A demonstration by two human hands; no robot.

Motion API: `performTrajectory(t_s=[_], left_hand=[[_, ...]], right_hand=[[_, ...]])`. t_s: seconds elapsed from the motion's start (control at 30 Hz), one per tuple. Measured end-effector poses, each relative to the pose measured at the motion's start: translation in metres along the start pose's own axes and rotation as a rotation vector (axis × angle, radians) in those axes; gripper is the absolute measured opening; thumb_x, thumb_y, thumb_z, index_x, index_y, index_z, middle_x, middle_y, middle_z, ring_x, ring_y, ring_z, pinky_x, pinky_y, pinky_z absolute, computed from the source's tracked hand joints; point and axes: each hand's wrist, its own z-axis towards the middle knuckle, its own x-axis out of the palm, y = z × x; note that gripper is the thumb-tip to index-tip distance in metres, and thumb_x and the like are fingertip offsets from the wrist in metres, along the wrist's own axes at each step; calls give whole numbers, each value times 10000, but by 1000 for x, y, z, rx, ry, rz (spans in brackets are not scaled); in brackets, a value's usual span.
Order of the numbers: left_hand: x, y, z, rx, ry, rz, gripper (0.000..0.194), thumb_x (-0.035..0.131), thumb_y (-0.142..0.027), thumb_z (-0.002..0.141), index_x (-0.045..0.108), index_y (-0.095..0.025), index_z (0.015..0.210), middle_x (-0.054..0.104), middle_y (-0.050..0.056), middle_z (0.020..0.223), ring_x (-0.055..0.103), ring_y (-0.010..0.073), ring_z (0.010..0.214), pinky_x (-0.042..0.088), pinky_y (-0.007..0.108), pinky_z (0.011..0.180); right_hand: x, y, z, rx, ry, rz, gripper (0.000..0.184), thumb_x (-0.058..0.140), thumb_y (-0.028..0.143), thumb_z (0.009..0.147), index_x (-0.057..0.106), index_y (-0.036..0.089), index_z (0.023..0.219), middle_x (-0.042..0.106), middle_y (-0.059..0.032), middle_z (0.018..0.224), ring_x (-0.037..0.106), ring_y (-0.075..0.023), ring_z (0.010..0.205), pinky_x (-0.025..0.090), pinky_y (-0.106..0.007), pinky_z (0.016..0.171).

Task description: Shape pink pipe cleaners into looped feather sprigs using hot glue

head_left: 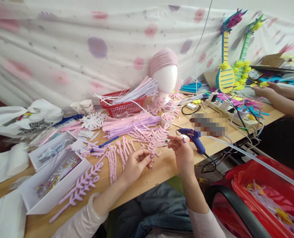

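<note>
Take the blue glue gun (192,134) as your landmark. It lies on its side on the bench (159,168), its nozzle aimed left towards the pale cup of pink pieces (168,117) and its handle slanting back towards the near edge, to the right. Your right hand (184,157) is just beside it, on its left and near side, plainly the nearer of your two. That hand is raised, palm partly turned up, fingers loosely curled with the tips close to the thumb; whether something small sits between them, you cannot tell from here.

Your left hand (137,165) is farther left of the gun, over the bench, thumb and forefinger drawn together almost to a pinch. Any tiny piece in that grip is too small to make out.

The loose pink fuzzy pieces (157,135) lie left of the gun, just beyond the gap between your hands, their stems pointing several ways. Farther left of the gun, past your left hand, the pink twisted strips (112,163) run roughly away from you, with the lavender sprigs (83,186) slanting beyond them. Behind the gun and to its left stands the white head form (167,77) in its pink wrap.
</note>
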Motion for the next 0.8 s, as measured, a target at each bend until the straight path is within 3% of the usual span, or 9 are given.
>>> performTrajectory(t_s=[0.6, 0.8], left_hand=[[0, 1, 0, 0, -5, 4, 278, 742, -398, 704, 647, -149, 787, 633, -4, 633, 588, 119, 505, 508, 268, 551], [-1, 0, 0, 3, -12, 0, 273, 736, -384, 708, 650, -143, 803, 640, -2, 636, 589, 117, 502, 511, 268, 550]], right_hand=[[4, 2, -3, -15, 41, 22, 337, 429, 421, 900, 705, 229, 868, 605, -32, 766, 533, -175, 716, 461, -316, 712], [5, 1, -4, -8, 59, 66, 319, 457, 400, 901, 709, 215, 840, 634, -45, 830, 534, -172, 729, 453, -319, 704]])
